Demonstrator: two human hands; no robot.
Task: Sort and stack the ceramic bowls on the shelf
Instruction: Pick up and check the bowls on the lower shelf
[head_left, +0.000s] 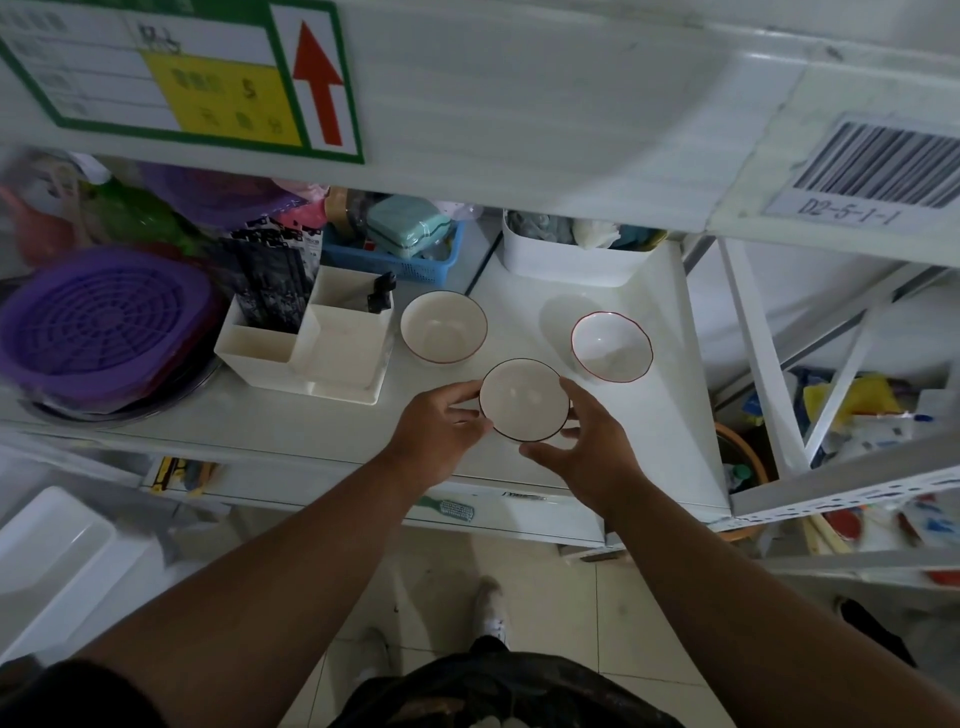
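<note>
Both hands grip one dark-rimmed bowl (523, 400) over the front of the white shelf (670, 415): left hand (436, 434) on its left rim, right hand (587, 449) on its right side and underside. Two red-rimmed bowls sit behind it, apart: one round (443, 326) beside a white organiser (311, 343), one scalloped (611, 347) to the right.

A barcode label (868, 171) on the upper shelf edge (519, 114) reads "D2-5-1-1". A green-bordered sign (176, 73) on the same edge carries a red up-arrow (318, 83); its text is blurred.
</note>
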